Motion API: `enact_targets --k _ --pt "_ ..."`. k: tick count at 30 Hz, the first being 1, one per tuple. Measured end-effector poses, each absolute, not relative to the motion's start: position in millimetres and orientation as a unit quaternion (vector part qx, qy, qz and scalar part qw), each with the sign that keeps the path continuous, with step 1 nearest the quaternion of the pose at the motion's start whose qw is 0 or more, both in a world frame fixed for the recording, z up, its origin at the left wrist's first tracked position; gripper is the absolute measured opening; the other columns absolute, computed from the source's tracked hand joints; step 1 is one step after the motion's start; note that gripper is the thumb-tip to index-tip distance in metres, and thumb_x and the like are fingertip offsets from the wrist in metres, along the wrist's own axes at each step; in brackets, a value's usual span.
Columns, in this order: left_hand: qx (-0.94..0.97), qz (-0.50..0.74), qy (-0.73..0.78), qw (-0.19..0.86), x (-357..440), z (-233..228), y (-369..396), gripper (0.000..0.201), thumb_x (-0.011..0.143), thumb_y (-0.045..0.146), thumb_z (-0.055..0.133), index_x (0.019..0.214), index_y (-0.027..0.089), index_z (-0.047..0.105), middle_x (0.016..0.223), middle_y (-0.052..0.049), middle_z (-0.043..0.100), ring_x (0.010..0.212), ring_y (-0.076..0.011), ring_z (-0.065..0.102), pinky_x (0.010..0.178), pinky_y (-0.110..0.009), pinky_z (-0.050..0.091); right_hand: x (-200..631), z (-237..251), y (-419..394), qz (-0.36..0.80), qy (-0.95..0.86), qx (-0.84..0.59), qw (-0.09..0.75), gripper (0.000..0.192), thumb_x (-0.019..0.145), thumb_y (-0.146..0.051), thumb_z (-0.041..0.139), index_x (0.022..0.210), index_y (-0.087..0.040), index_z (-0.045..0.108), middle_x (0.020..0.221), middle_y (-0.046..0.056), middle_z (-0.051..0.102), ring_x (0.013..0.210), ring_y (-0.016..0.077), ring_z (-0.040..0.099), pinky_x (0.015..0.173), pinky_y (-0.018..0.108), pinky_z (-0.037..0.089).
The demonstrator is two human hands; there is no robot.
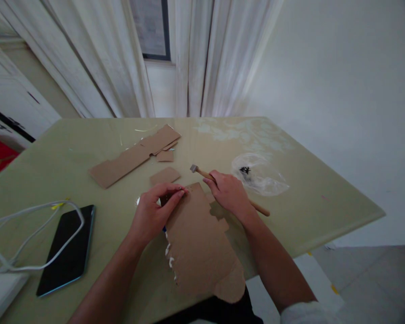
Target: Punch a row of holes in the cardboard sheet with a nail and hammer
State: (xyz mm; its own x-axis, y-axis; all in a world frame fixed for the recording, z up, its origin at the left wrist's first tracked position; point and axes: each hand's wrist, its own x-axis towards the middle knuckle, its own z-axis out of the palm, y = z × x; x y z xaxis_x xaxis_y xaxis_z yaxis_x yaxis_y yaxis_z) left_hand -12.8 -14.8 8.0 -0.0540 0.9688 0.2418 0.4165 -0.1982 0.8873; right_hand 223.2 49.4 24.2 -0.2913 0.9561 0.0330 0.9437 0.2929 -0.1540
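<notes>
My right hand (227, 191) is wrapped round the wooden handle of a hammer (204, 173), its small metal head raised just beyond the far edge of the cardboard piece (199, 238). At that far end my left hand (155, 209) pinches thumb and forefinger together on the cardboard. Whatever sits between those fingertips is too small to name. Small dark dots mark the cardboard beside them. White bits line its torn left edge, and its near end overhangs the table.
A clear plastic bag (259, 175) with small black pieces (245, 170) lies right of the hammer. Cardboard strips (131, 159) and a smaller scrap (165, 175) lie beyond my left hand. Leftward are a black tablet (67, 252), a white cable (37, 267) and a white box (6, 292).
</notes>
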Motion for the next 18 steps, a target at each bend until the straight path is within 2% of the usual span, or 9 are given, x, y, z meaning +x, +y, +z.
enact_targets --k 11,18 --pt "0.645 0.444 0.571 0.248 -13.3 10.3 -16.4 0.028 0.098 0.049 0.073 0.102 0.027 0.088 0.102 -0.006 0.087 0.091 -0.0250 0.078 0.086 -0.036 0.057 224.2 24.9 49.2 0.049 -0.804 -0.589 0.067 0.039 0.118 -0.051 0.044 0.109 -0.023 0.069 0.097 0.007 0.082 0.083 0.0229 0.074 0.066 0.034 0.032" --pt "0.657 0.447 0.560 0.233 -15.3 7.5 -15.9 0.023 0.100 0.045 0.074 0.103 0.027 0.088 0.100 -0.004 0.087 0.087 -0.0228 0.077 0.081 -0.034 0.056 223.6 25.2 49.6 0.051 -0.804 -0.590 0.062 0.040 0.118 -0.052 0.044 0.111 -0.023 0.070 0.098 0.007 0.082 0.083 0.0229 0.074 0.067 0.034 0.032"
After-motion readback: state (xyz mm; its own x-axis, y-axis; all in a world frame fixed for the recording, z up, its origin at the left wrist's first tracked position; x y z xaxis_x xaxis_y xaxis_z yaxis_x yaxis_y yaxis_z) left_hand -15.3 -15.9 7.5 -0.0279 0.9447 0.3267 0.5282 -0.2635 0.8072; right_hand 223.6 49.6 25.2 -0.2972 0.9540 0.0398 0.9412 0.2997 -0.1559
